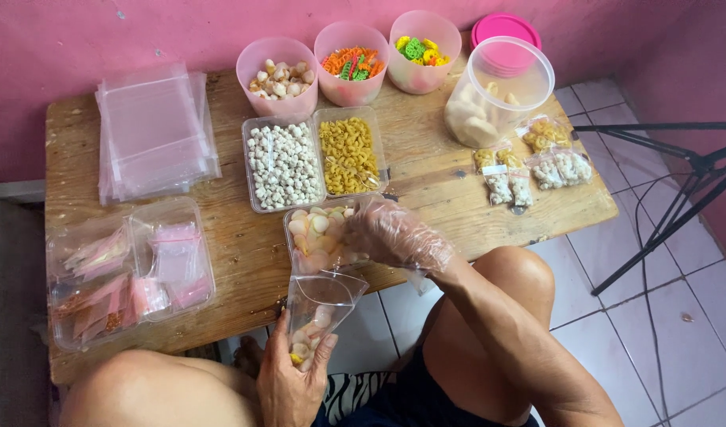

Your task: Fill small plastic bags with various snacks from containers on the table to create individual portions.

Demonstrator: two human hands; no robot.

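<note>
My left hand (288,379) holds a small clear plastic bag (322,310) open below the table's front edge; a few pale and yellow crackers lie at its bottom. My right hand (394,235), in a clear plastic glove, reaches into a clear rectangular tray (303,245) of pale pink and white crackers at the front of the wooden table (244,253). I cannot tell whether its fingers hold any pieces.
Behind are trays of white pellets (283,164) and yellow pasta shapes (348,155), three pink tubs (351,63) of snacks, a big clear jar (497,91) and filled packets (537,166). Empty bags (153,130) and a sachet tray (129,269) lie left. A tripod (679,182) stands right.
</note>
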